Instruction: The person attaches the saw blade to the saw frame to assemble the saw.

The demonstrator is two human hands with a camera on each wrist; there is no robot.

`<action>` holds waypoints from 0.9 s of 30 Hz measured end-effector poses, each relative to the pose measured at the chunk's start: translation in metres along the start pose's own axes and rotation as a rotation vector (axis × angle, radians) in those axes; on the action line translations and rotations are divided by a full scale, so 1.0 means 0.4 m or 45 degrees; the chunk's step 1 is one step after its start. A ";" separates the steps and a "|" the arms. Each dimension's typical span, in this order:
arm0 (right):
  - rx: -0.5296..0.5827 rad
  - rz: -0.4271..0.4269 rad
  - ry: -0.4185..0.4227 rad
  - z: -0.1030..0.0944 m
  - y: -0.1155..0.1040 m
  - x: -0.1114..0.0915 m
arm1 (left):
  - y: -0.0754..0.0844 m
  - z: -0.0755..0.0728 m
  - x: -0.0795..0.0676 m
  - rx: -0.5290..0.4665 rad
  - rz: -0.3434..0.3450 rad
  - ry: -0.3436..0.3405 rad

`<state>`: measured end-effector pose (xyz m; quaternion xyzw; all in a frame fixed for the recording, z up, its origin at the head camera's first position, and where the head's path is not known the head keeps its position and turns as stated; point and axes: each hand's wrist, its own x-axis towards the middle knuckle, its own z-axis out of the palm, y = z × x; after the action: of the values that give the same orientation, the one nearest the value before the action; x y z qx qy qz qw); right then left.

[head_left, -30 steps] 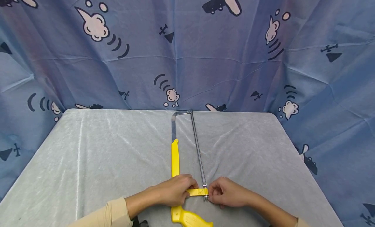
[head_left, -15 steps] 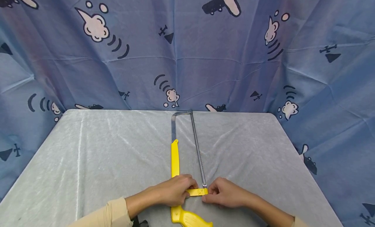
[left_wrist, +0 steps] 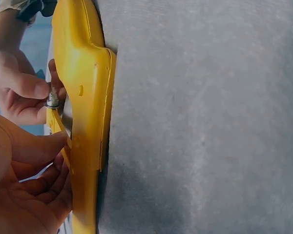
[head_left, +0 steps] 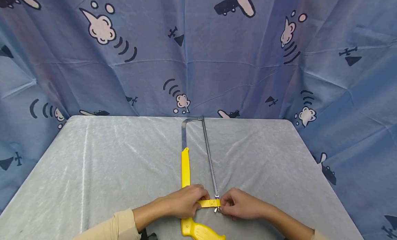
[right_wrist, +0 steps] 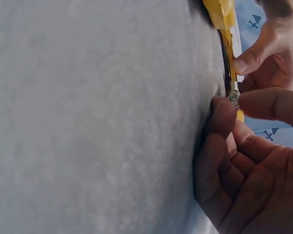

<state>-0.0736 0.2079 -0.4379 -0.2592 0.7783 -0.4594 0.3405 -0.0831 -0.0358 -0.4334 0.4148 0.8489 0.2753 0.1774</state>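
Observation:
A hacksaw (head_left: pixel 185 166) with a yellow frame lies flat on the table, its handle (head_left: pixel 206 231) toward me. The blade (head_left: pixel 209 155) runs along the frame's right side. My left hand (head_left: pixel 187 200) grips the yellow crosspiece (head_left: pixel 211 202) near the frame; in the left wrist view, the left hand's thumb (left_wrist: pixel 44 146) presses on that piece. At the crosspiece's right end, my right hand (head_left: pixel 243 204) has curled fingers at a small metal wing nut (head_left: pixel 217 209). The right wrist view has the wing nut (right_wrist: pixel 234 96) between thumb and finger, partly covered.
Pale grey cloth (head_left: pixel 124 171) covers the table. Behind it hangs a blue printed curtain (head_left: pixel 149 71), which also lines both sides. The saw's far end reaches close to the table's back edge.
My right thumb moves left over the wing nut, then back right, and the nut's wings now lie at a different angle. The left hand and the saw stay still.

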 end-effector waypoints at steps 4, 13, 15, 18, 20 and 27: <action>-0.002 -0.035 0.007 0.001 0.002 -0.002 | 0.000 0.000 0.001 -0.003 -0.002 0.001; -0.112 -0.029 0.086 0.008 -0.001 -0.001 | -0.004 0.004 0.002 0.000 0.007 0.001; -0.115 -0.020 0.078 0.007 -0.003 0.000 | -0.005 0.004 0.002 0.001 0.008 0.002; -0.098 0.017 0.081 0.008 -0.008 0.002 | -0.005 0.005 0.002 0.002 0.003 0.001; -0.066 0.049 0.087 0.010 -0.011 0.002 | -0.005 0.006 0.002 0.002 -0.002 0.000; -0.036 0.076 0.105 0.011 -0.013 0.003 | -0.003 0.007 0.003 0.012 0.000 0.008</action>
<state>-0.0705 0.2023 -0.4352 -0.2214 0.8056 -0.4482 0.3179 -0.0832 -0.0348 -0.4364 0.4149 0.8507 0.2727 0.1728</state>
